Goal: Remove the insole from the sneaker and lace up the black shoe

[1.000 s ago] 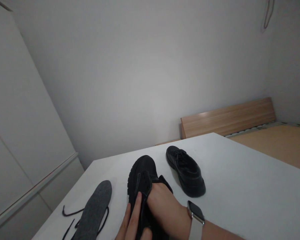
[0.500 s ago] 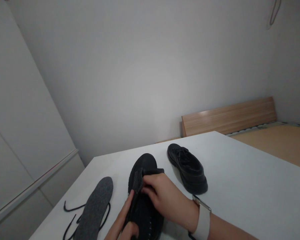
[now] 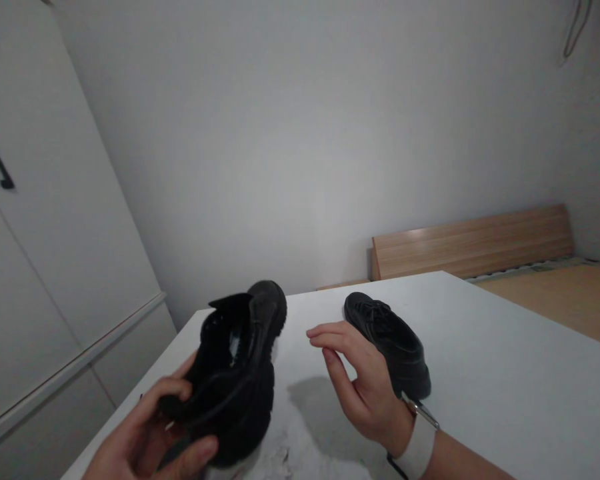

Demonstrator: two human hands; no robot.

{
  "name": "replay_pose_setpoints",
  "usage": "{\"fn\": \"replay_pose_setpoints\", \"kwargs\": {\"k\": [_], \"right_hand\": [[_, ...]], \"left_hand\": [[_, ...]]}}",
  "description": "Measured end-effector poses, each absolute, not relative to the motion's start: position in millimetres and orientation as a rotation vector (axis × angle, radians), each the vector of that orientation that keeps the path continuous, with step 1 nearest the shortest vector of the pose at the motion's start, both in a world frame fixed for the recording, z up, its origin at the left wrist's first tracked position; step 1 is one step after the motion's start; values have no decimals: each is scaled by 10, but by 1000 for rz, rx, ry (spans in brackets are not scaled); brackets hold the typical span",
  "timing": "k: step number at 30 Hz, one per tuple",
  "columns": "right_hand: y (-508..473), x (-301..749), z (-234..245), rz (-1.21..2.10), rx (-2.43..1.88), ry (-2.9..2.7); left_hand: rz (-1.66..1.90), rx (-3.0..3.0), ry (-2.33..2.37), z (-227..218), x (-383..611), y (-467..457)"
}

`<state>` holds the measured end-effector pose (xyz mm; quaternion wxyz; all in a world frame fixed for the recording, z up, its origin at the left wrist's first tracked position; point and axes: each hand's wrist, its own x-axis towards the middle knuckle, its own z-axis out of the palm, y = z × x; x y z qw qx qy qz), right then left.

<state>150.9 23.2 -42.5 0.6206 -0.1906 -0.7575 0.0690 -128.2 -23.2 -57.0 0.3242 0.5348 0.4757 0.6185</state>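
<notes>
My left hand (image 3: 155, 437) grips a black chunky-soled shoe (image 3: 240, 363) by its heel end and holds it lifted above the white table (image 3: 505, 373), tipped on its side with the opening facing left and the toe pointing away. My right hand (image 3: 357, 380) hovers just right of that shoe with fingers loosely curled and apart, holding nothing; a white watch sits on its wrist. A second black laced shoe (image 3: 387, 340) rests on the table behind my right hand, partly hidden by it.
A white wardrobe (image 3: 40, 267) with a black handle stands at the left. A wooden bed frame (image 3: 475, 240) lies beyond the table at the right, against a plain grey wall. The table's left edge runs close to my left hand.
My left hand has lifted the near shoe off the table and turned it onto its side. My right hand let go of it and moved right. The insole and lace are now out of sight.
</notes>
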Motion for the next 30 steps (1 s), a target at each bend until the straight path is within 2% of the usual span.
{"fn": "replay_pose_setpoints", "kwargs": {"k": [4, 7, 12, 15, 22, 30], "right_hand": [[375, 1575, -480, 89, -544, -1789], [559, 1681, -486, -116, -752, -1806], [755, 1875, -447, -545, -1647, -1814], [712, 1923, -423, -666, -1941, -1902], [569, 1904, -376, -670, -2040, -1986], [544, 1955, -423, -634, -2127, -2112]], "left_hand": [[1670, 1469, 1330, -244, -1682, 306], [1759, 1408, 1384, -288, -2010, 727], [1751, 1338, 1531, -637, -2405, 1011], [1708, 1309, 1562, -730, -2510, 982], [1483, 1533, 1472, -734, -2573, 911], [1578, 1638, 1549, -839, -2618, 998]]}}
